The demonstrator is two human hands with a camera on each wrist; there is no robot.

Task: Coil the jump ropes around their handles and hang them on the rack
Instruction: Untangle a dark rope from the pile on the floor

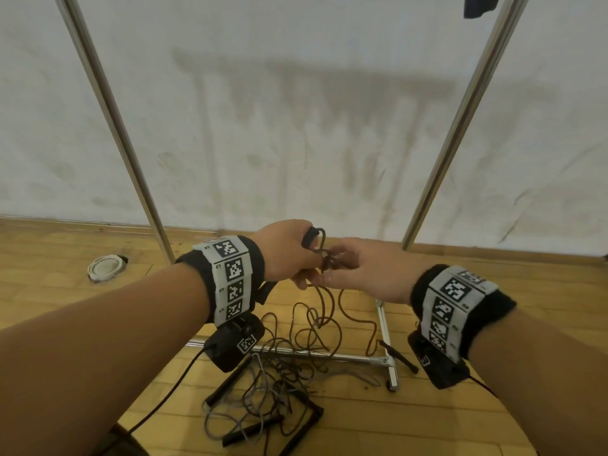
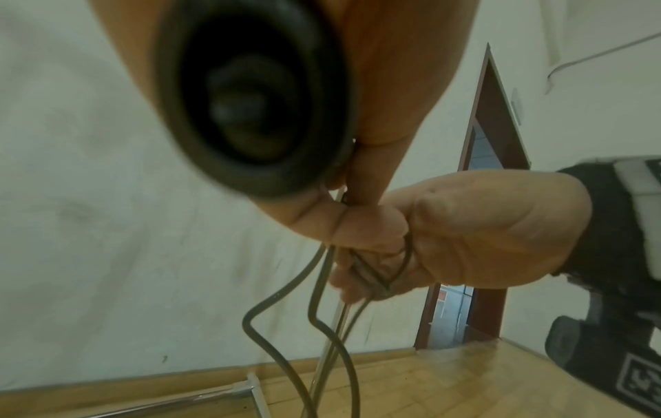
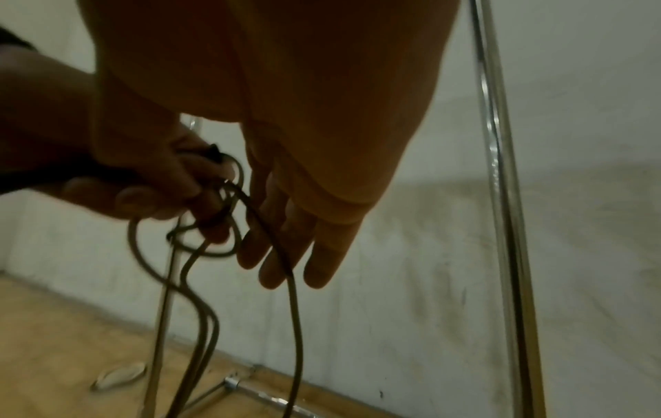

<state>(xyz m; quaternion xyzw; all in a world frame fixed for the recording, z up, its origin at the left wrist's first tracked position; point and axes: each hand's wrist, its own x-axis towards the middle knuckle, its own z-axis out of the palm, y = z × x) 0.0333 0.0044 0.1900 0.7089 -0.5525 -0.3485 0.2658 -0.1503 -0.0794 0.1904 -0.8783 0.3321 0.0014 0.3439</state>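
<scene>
In front of the rack point(image 1: 131, 166), between its two slanted metal uprights and above its floor bar, the left hand point(image 1: 286, 251) is clenched around a black handle point(image 1: 309, 236) of the brown jump rope point(image 1: 324, 311), the handle's tip poking out above the fist toward the wall. The rope loops out of that tip and knots up just beside the fist, where the right hand point(image 1: 365, 271) pinches the tangled strands between its fingertips point(image 3: 250, 254). From this knot the rope hangs down to the floor near the rack's base, joining a heap of other ropes and handles point(image 1: 263, 393).
</scene>
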